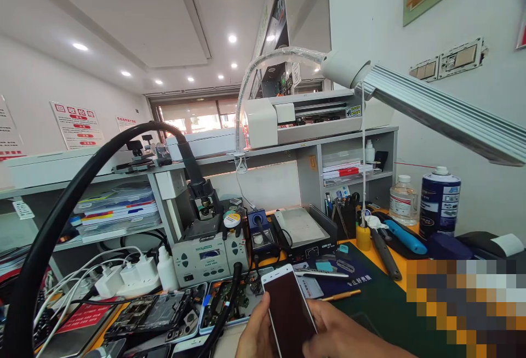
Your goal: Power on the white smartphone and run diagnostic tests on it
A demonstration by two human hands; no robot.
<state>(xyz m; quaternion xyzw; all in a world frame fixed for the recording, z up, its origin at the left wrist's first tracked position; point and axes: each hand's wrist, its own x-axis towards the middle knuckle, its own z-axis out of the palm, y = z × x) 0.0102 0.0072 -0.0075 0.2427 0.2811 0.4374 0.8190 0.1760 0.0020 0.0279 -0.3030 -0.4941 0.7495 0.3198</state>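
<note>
Far: long grey shelf (306,182) carrying a white machine (263,122). Lamp (444,108) overhangs the right side. Thick black hose (24,292) arcs across the left, masking part of the shelf. Green mat (388,303) covers the near right. Grey control box (211,259) left of centre, hot plate (302,226) to its right. A second black hose (235,287) crosses the parts tray (248,310), blocking some of its contents.

Phone: near centre, in both hands; white border, dark blank screen, lower end cut off by the near edge. Left hand (258,328) grips the left edge, thumb along the side; its fingers behind are hidden. Right hand (341,328) bears on the right edge, one digit bent over the lower screen; whether it pinches, cannot tell.

Counts: hands, 2; held phone (287,306), 1; spray can (440,204), 1; yellow stick (341,295), 1.
</note>
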